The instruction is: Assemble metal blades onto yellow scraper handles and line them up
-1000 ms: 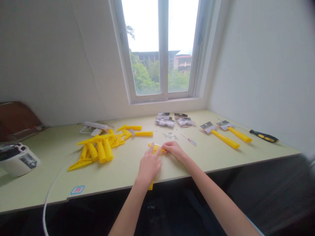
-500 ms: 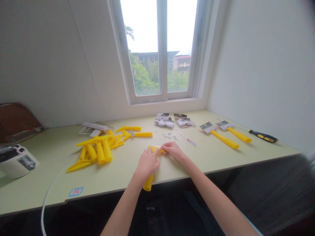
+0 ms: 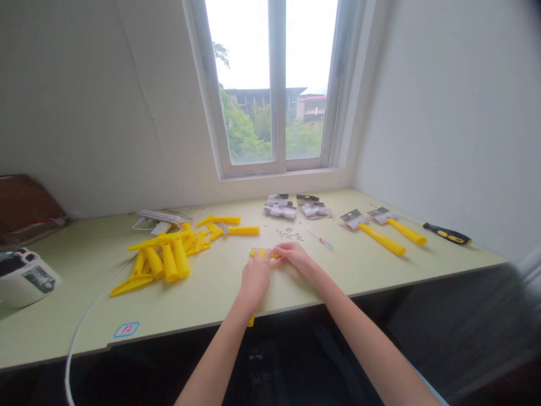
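Observation:
My left hand (image 3: pixel 257 276) is closed on a yellow plastic tool (image 3: pixel 257 252) near the table's front edge; the tool's handle runs under the hand and its end shows past the edge. My right hand (image 3: pixel 295 256) pinches at the right end of the tool's yellow head, its fingertips touching those of my left hand. What else the right fingertips may hold is too small to tell. Just beyond the hands lie small metal pieces (image 3: pixel 289 234) in a scattered group, with a small screwdriver (image 3: pixel 324 242) to their right.
A pile of yellow parts (image 3: pixel 169 259) lies at left, near a white mug (image 3: pixel 31 279) and a cable (image 3: pixel 80 321). Packaged pieces (image 3: pixel 281 210) sit at the back. Two yellow-handled tools (image 3: pixel 382 239) and a black-and-yellow screwdriver (image 3: pixel 448 234) lie at right.
My left hand has turned slightly and now covers more of the yellow handle. My right hand stays at the tool's head. The whole view has shifted a little.

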Tool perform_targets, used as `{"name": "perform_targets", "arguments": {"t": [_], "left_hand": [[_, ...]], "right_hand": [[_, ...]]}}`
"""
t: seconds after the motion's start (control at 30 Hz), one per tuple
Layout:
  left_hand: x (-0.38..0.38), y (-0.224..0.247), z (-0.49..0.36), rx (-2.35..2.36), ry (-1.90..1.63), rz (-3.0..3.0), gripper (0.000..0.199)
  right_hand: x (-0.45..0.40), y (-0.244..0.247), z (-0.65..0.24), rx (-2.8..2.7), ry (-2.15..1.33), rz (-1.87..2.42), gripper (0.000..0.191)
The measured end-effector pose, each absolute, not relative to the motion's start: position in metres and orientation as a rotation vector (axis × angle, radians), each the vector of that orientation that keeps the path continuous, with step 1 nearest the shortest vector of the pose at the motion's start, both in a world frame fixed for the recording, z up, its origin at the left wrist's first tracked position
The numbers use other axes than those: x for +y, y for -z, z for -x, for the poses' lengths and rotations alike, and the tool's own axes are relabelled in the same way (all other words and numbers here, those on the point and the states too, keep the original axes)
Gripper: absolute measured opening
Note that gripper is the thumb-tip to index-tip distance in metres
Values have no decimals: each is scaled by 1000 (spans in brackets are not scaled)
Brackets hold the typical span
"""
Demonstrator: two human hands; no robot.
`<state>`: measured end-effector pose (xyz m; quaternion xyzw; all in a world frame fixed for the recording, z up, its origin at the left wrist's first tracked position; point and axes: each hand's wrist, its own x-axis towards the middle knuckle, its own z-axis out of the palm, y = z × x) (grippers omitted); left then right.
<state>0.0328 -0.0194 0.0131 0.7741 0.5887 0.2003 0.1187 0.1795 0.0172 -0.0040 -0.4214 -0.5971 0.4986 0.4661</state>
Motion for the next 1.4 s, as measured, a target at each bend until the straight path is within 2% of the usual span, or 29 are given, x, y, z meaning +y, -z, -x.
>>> {"name": "perform_targets", "arguments": {"t": [0.1,0.2,0.37,0.53,0.63,0.93,1.1,1.4], "left_hand": [[-17,-10,-31,1751,-610,-2244,46],[-11,-8,-25,1677,-765,-2136,45],[17,-10,-17,1393,-1133,-1584,33],[47,-6,-19,1018,-1232,-1000,35],[53,1,-20,911,-1186,-855,40],[52,13,-17,708,-1141,-836,52],[53,13,-18,707,-1155,-836,52],[48,10,-19,682,-1131,-867,54]], "right_hand": [[18,3,-180,-1296,-1238,984,29],[24,6,-183,-1123,-1108,1034,30],[30,11,-185,-1061,-956,1129,30],[33,11,-179,-1172,-930,1091,25],[43,13,-177,-1216,-894,1091,24],[67,21,-166,-1380,-607,1165,13],[64,27,-167,-1529,-419,1198,12],[64,25,-176,-1572,-441,1198,10]]}}
